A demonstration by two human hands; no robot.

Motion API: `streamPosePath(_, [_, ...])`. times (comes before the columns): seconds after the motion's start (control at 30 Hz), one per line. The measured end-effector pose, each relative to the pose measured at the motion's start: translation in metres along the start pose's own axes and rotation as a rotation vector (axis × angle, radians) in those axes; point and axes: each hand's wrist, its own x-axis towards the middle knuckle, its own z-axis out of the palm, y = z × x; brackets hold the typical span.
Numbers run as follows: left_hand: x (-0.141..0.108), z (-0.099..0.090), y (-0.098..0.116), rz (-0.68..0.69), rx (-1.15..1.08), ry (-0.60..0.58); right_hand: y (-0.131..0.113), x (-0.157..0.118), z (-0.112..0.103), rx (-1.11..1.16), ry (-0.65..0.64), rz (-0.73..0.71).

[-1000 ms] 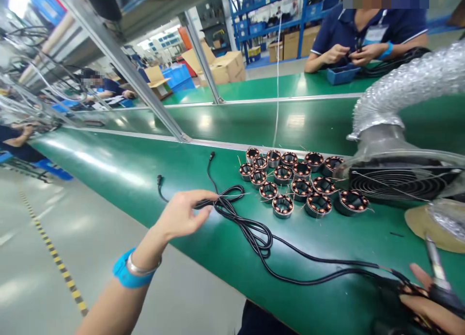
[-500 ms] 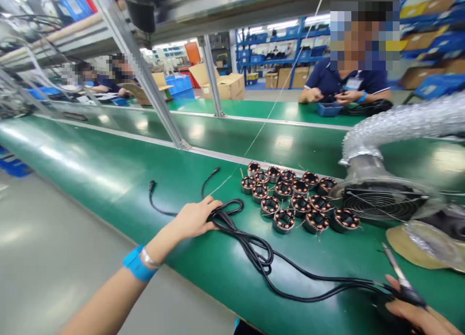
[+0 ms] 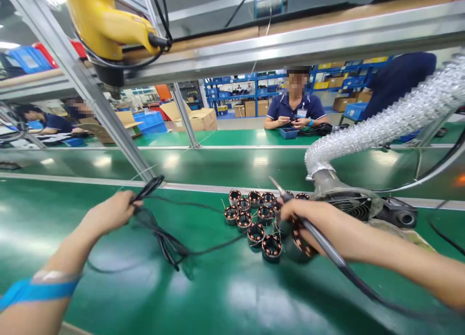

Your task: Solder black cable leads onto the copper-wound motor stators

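My left hand (image 3: 114,211) is closed round a bundled black power cord (image 3: 160,233), lifted at the left above the green bench. Loose strands of the cord run right toward a group of motor stators (image 3: 271,247) with copper windings. My right hand (image 3: 303,214) grips a soldering iron (image 3: 319,240), its tip pointing up and left over the stators. Below those fingers is a blurred stator (image 3: 301,245); whether the hand also holds it I cannot tell. The right hand covers part of the group.
A fume extractor fan (image 3: 348,204) with a silver foil duct (image 3: 381,117) stands right of the stators. A yellow heat gun (image 3: 109,24) hangs from the overhead frame. Across the green bench (image 3: 218,286), a person (image 3: 296,107) works over a blue tray (image 3: 288,132).
My left hand has lifted the cord bundle off the bench. My right hand, with the soldering iron, has moved from the lower right to above the stators. The view has shifted.
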Motion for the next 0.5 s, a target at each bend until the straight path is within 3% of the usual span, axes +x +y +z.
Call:
streamPosePath(0.13, [0.097, -0.013, 0.074, -0.084, -0.038, 0.289, 0.046, 0.098, -0.021, -0.159, -0.049, 0.144])
streamPosePath(0.23, [0.136, -0.003, 0.127, -0.024, -0.13, 0.379, 0.09, 0.156, -0.015, -0.274, -0.025, 0.27])
streamPosePath(0.3, [0.141, 0.02, 0.152, 0.069, -0.174, 0.336, 0.118, 0.182, -0.004, -0.331, -0.024, 0.368])
streamPosePath(0.37, [0.134, 0.054, 0.167, 0.167, -0.187, 0.242, 0.141, 0.197, 0.01, -0.366, -0.041, 0.464])
streamPosePath(0.5, [0.107, 0.13, 0.164, 0.165, -0.153, 0.027, 0.18, 0.201, 0.034, -0.402, -0.088, 0.622])
